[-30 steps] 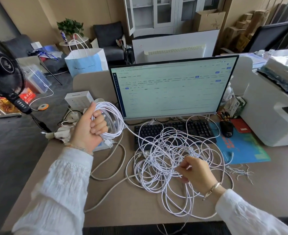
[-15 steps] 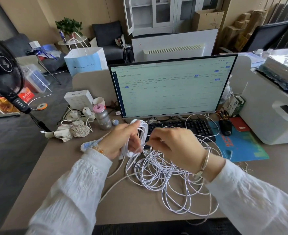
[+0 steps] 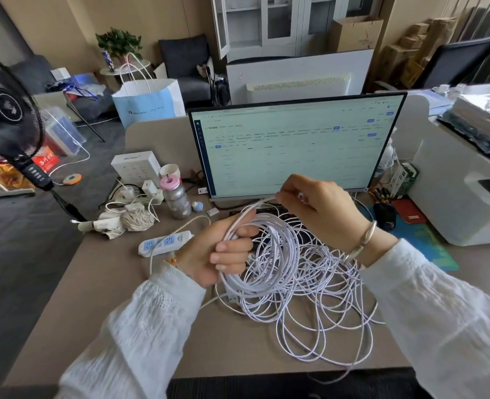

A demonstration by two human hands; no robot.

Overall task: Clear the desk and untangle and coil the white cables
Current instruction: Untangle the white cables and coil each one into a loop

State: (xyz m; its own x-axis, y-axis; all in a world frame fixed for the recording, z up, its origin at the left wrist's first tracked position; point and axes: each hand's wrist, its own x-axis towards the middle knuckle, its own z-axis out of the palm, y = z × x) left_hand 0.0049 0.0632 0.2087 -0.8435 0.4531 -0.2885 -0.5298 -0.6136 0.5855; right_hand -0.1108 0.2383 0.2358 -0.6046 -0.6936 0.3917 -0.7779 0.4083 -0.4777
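Beige and crowded, the desk [image 3: 117,321] carries a lit monitor [image 3: 295,148] at its far edge, with a white printer [image 3: 462,197] toward the far right corner. Over the middle, the left hand [image 3: 217,251] has its fingers curled round a bundle of coiled white cable [image 3: 266,254], the loops hanging from the fist down toward the desktop. Above and to the right of it, the right hand [image 3: 321,205] pinches a single strand between thumb and fingertips, and that strand runs straight down into the left hand's bundle. Under both hands a loose tangle of white cables [image 3: 318,321] sprawls from the middle to the near edge (one loop hangs just over it). Near the left edge lie a white power strip [image 3: 163,243], a silver bottle with a pink cap [image 3: 176,200] and a crumpled heap of off-white cord [image 3: 125,221].
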